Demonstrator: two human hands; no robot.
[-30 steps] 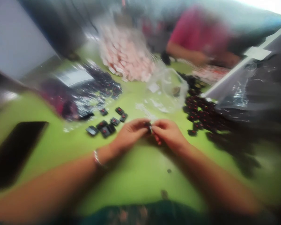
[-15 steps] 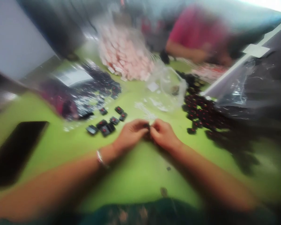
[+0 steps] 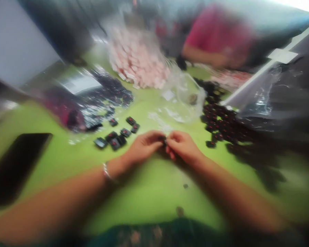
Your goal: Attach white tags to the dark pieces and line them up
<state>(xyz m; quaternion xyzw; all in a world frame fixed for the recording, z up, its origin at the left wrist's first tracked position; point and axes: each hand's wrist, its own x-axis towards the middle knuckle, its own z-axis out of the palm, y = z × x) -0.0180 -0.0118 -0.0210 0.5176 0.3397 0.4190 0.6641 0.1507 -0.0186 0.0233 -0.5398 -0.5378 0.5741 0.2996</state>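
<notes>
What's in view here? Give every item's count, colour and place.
small part: one, black, held at centre
loose blocks: about eight, mostly black, centre left
block heap: many, black with red, right
white bits: several, white, beyond centre
open bag: one, clear, beyond centre
filled bag: one, pale pink, far centre
dark-parts bag: one, clear, left
slab: one, black, far left
specks: two, dark, near edge
plastic film: some, clear, right
table: one, green, underneath
co-worker: one, pink top, far right
bracelet: one, silvery, left wrist
left hand: one, bare, centre
right hand: one, bare, centre

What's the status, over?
Left hand pinching small dark part. Right hand meeting it, grip unclear. Loose black pieces beside left hand, white bits just beyond. Nothing seen blocking.
</notes>
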